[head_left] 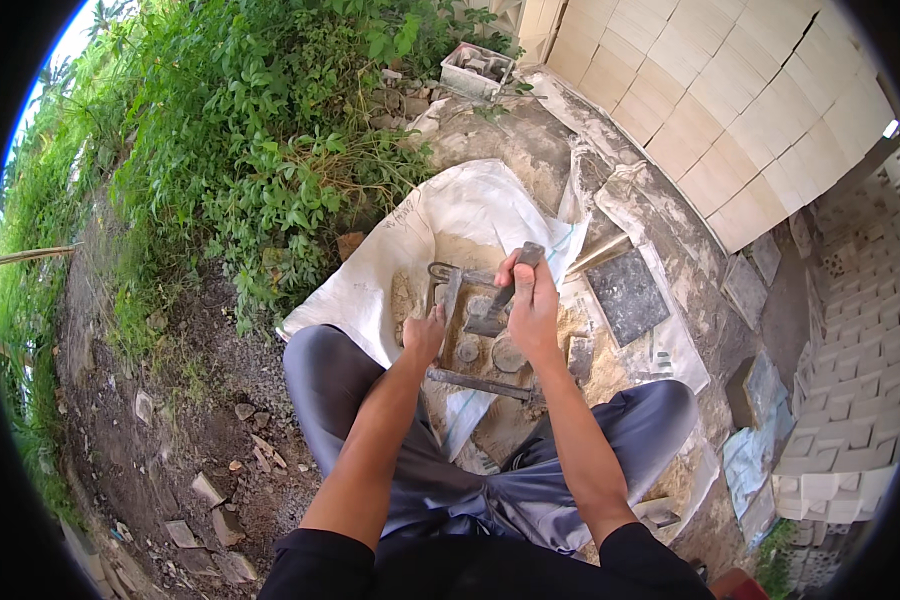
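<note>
I squat over a metal block mould (pixel 475 340) that lies on a white sack (pixel 440 225) spread on the ground. My right hand (pixel 532 300) grips the grey handle of a trowel (pixel 500 300), its blade down inside the mould among grey mortar and round cores. My left hand (pixel 425 335) rests on the mould's left edge, fingers curled against the frame. A metal bar handle (pixel 480 383) of the mould crosses just below both hands, between my knees.
A dark square slab (pixel 627 295) lies right of the mould. Stacked pale blocks (pixel 760 100) form a wall at upper right, with patterned vent blocks (pixel 850 400) at the right edge. Green weeds (pixel 240 150) fill the left. A small crate (pixel 477 70) sits at the top.
</note>
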Demonstrator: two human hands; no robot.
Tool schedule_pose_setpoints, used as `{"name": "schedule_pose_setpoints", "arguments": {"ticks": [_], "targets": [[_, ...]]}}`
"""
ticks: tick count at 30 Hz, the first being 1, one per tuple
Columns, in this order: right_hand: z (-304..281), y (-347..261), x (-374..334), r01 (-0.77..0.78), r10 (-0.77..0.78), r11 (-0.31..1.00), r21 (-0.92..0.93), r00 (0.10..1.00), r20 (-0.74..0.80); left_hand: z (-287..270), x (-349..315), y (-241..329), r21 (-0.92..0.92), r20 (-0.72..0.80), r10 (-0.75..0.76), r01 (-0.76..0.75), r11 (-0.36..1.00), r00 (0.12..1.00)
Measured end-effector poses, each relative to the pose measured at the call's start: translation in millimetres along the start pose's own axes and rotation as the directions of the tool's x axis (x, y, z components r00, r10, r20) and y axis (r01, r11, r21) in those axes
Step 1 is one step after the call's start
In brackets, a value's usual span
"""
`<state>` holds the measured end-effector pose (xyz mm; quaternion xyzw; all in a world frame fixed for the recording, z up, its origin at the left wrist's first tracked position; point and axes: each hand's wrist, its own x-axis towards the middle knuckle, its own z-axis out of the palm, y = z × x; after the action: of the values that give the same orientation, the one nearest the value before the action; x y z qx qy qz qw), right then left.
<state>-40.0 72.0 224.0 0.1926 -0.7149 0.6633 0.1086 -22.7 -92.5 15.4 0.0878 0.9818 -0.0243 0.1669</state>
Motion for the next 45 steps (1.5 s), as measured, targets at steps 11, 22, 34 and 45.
{"name": "schedule_pose_setpoints", "arguments": {"ticks": [11, 22, 34, 45], "targets": [[9, 44, -18, -0.112, 0.124, 0.989, -0.095, 0.982, 0.140, -32, -9, 1, 0.009, 0.112, 0.016, -0.017, 1.000, 0.994], [0, 27, -19, -0.083, 0.081, 0.996, 0.021, 0.994, 0.080, -27, -10, 1, -0.012, 0.105, 0.040, -0.039, 0.999, 0.994], [-16, -24, 5, -0.064, 0.053, 0.990, 0.122, 0.995, 0.089, -32, -14, 3, -0.008, 0.113, 0.023, -0.022, 1.000, 0.993], [-13, 30, -10, -0.115, 0.131, 0.988, -0.105, 0.979, 0.158, -51, -17, 4, 0.005, 0.154, -0.014, 0.014, 1.000, 0.988]]}}
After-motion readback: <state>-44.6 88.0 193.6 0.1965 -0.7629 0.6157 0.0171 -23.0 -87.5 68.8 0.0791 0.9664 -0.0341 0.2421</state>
